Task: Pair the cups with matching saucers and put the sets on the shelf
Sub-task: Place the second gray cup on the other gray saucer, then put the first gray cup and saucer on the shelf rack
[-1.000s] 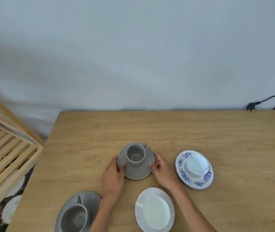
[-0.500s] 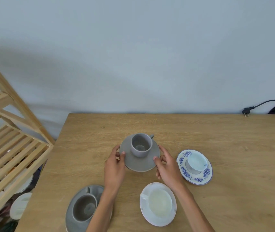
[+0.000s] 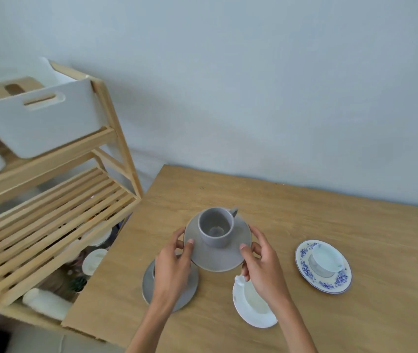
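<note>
Grey set held in both hands, on its way to the shelf.

The left hand (image 3: 174,266) and right hand (image 3: 263,263) pinch opposite rims of the grey saucer (image 3: 216,253), fingers closed on it, with the grey cup (image 3: 216,229) upright on top; it looks lifted off the table (image 3: 304,207). The slatted shelf (image 3: 50,215) stands to the left with its middle tier showing no sets, so none seems shelved yet. All four cups appear paired: a second grey set (image 3: 149,284) lies partly under the left hand, a white set (image 3: 251,309) near the right wrist, and a blue-patterned set (image 3: 323,266) further right. Four placements are left.
</note>
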The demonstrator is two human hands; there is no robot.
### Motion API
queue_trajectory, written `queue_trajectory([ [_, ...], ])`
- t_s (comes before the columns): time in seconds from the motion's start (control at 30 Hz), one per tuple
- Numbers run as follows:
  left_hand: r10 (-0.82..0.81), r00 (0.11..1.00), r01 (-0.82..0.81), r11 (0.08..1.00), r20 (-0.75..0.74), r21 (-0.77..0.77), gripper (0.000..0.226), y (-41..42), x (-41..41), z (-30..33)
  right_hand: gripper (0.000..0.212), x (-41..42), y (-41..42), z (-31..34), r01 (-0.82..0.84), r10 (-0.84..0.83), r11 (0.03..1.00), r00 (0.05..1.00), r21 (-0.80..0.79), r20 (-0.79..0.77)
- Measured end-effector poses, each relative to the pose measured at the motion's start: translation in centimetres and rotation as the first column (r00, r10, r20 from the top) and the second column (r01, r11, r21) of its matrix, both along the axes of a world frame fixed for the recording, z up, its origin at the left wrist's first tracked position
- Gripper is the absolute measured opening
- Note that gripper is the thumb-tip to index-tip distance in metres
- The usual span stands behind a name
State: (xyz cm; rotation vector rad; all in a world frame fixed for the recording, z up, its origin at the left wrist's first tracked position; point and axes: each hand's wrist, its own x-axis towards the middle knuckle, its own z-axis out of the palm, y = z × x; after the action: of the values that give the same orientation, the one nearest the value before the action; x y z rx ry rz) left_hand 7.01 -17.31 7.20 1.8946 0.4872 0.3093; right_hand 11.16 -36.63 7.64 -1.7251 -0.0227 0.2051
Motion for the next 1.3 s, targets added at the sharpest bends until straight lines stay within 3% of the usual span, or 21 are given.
queue_trajectory([
  [0.63, 0.46, 0.888, -0.459, 0.886, -0.001, -0.071, 0.034, 9.0, -14.0, 1.6, 0.049, -5.2, 13.7, -0.3, -0.469, 0.469, 0.883, 0.882, -0.013, 0.044],
  [0.8, 0.5, 0.866, -0.498, 0.863, 0.003, -0.089, 0.037, 13.8, -15.3, 0.7, 0.049, -5.2, 19.3, -0.7, -0.514, 0.519, 0.854, 0.852, -0.083, 0.063],
  [1.13, 0.468, 0.882, -0.462, 0.881, 0.051, -0.1, 0.029, 26.6, -17.0, 0.3, 0.046, -6.1, 32.0, 0.2, -0.561, 0.563, 0.825, 0.826, -0.067, 0.017],
  [1.3, 0.45, 0.893, -0.449, 0.891, 0.003, -0.07, 0.042, 32.4, -16.4, -1.1, 0.05, -5.4, 37.4, -0.5, -0.579, 0.58, 0.808, 0.814, -0.113, -0.026],
])
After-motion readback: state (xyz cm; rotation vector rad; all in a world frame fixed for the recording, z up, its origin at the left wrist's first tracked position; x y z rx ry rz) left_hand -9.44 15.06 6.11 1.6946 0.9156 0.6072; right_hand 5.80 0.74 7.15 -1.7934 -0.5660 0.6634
